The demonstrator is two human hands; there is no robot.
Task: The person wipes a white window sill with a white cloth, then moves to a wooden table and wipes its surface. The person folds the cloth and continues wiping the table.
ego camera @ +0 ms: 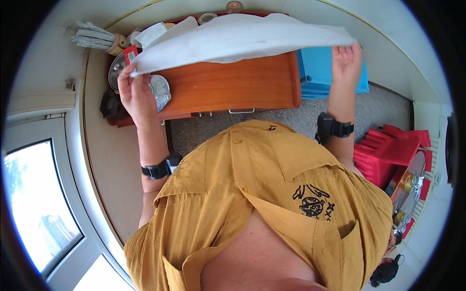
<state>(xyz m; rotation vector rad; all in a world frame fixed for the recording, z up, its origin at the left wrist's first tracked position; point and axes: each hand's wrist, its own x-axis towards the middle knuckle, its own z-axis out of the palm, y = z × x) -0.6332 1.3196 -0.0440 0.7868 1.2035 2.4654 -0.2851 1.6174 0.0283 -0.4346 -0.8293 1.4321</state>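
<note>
A white cloth (236, 40) is stretched between my two hands above a brown wooden cabinet (233, 83). My left hand (136, 92) pinches its left corner between thumb and fingers, beside a red card or packet (130, 54). The opposite corner is gripped by my right hand (347, 64), palm facing me, over a blue plastic crate or bin (316, 69). The cloth sags a little in the middle and covers the back part of the cabinet top. Just right of my left hand, a clear, plastic-like round item (160, 91) lies on the cabinet, partly hidden.
A steel pot lid (116, 71) and a dark object (110, 104) are at the cabinet's left end. Wrapped sticks stand in a holder (117, 43). Jars (235, 6) line the back. Red cloth (386, 152) covers furniture on the right, and another person (387, 269) is partly visible behind. A glazed door (43, 203) is at left.
</note>
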